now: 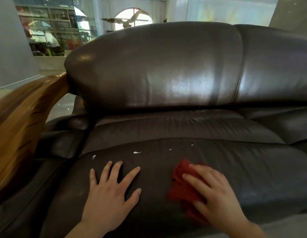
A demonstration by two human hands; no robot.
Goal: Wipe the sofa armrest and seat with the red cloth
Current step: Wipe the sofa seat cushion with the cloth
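Observation:
A dark brown leather sofa fills the view; its seat cushion [252, 169] lies in front of me. My right hand [216, 194] presses the crumpled red cloth [182, 184] flat onto the seat, fingers spread over it. My left hand [109, 191] rests palm-down on the seat to the left of the cloth, fingers apart, holding nothing. Small white specks [137, 152] dot the seat just beyond both hands. The wooden armrest [18, 121] curves along the left side, with a leather pad [63, 145] below it.
The tall leather backrest [166, 66] rises behind the seat. A second seat cushion [290, 127] continues to the right. Behind the sofa stand a glass display cabinet [51, 28] and an arched window [132, 16]. Light floor [61, 107] shows past the armrest.

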